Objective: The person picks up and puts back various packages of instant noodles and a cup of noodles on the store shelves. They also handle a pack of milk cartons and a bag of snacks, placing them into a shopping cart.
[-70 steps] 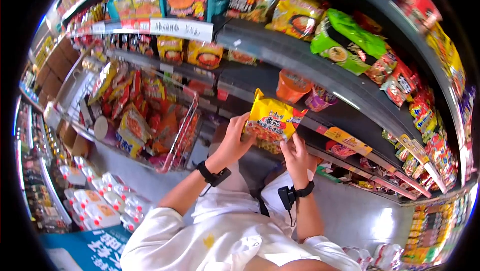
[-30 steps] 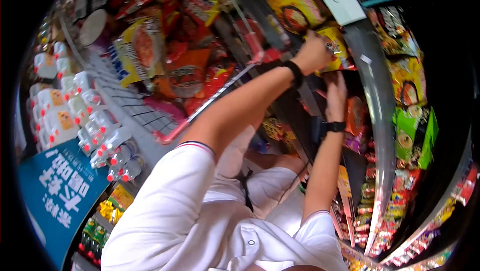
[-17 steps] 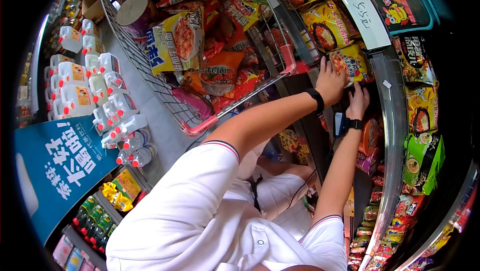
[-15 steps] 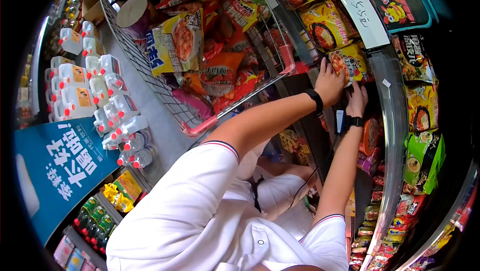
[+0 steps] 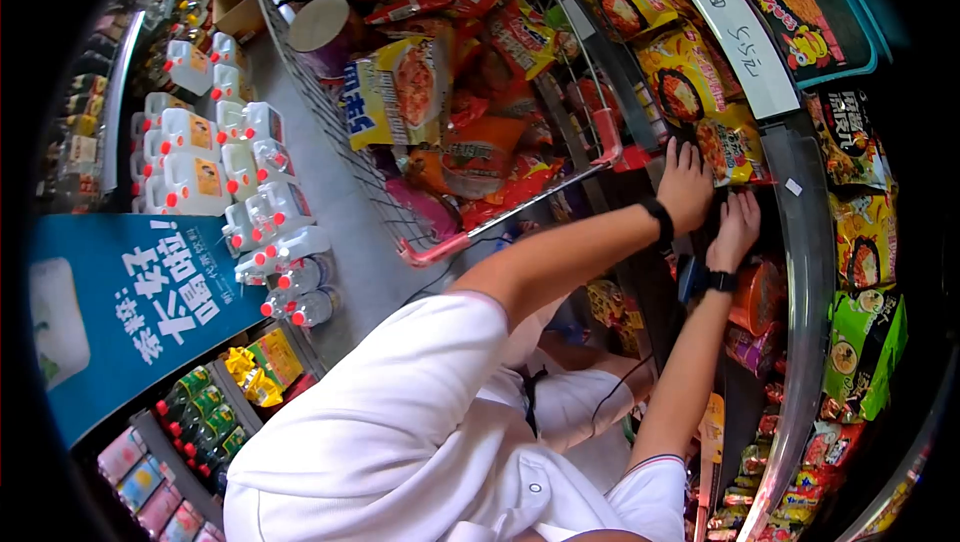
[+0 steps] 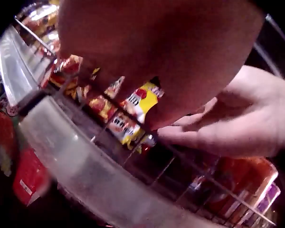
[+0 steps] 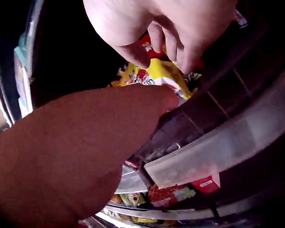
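A yellow instant noodle packet (image 5: 732, 148) lies on the lower shelf beside other yellow noodle packets (image 5: 682, 67). My left hand (image 5: 687, 188) reaches along the packet's left side, fingers at its edge. Right at the near edge of the packet are the fairly straight fingertips of my right hand (image 5: 736, 229). In the right wrist view the left hand (image 7: 166, 23) hangs over the packet (image 7: 161, 72) with loosely bent fingers. The left wrist view shows the right hand (image 6: 237, 118) with extended fingers; the left palm hides much of the packet there.
A wire shopping cart (image 5: 520, 214) full of noodle packets stands left of the shelf. The upper shelf edge (image 5: 797, 202) curves close beside the right hand. An orange noodle cup (image 5: 757, 297) stands near the right wrist. Several plastic jugs (image 5: 190, 167) stand on the floor at left.
The packet, held up in both hands at first, has gone onto the lower shelf beside the others. My view has turned toward the cart. In the last half second the hands stay at the packet.
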